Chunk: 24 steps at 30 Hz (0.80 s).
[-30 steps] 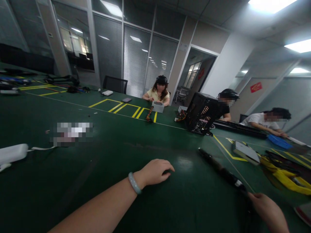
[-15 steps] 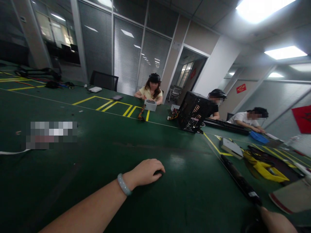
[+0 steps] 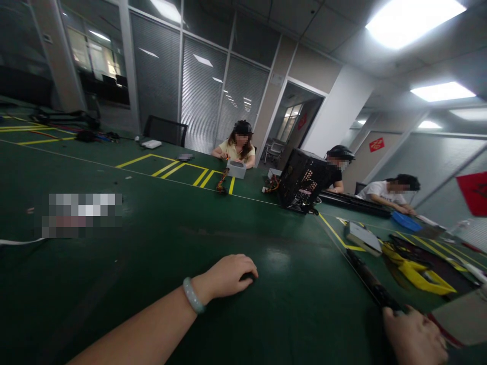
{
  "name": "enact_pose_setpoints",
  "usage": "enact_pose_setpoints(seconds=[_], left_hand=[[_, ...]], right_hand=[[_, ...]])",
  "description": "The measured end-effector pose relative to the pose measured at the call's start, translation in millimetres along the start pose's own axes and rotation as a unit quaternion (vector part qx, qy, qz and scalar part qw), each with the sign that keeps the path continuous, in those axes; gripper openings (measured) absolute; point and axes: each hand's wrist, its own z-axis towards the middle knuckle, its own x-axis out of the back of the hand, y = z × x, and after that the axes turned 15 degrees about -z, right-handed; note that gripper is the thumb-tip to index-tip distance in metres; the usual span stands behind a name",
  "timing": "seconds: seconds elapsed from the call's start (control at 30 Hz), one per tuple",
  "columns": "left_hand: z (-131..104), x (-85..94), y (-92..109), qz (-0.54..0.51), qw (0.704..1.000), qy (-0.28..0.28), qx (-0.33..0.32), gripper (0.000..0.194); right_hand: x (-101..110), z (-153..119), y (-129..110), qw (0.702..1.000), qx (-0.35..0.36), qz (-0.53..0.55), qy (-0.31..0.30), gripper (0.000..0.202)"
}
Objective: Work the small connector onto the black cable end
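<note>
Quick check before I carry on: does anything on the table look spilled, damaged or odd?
Nothing looks plainly spilled or damaged on the green table. One oddity: at picture left, a pixelated patch hides whatever lies there.

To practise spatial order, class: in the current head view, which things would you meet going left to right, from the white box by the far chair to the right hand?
White box, bracelet, left hand, black computer case, flat grey box, right hand.
</note>
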Motion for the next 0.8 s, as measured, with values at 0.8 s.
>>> enact_pose_setpoints(seconds=[0.8], left_hand=[[2.4, 0.2, 0.2, -0.021, 1.0, 0.004, 0.009, 0.022]], right_hand=[[-28.0, 42.6, -7.9, 0.999, -0.018, 0.006, -0.03, 0.067]])
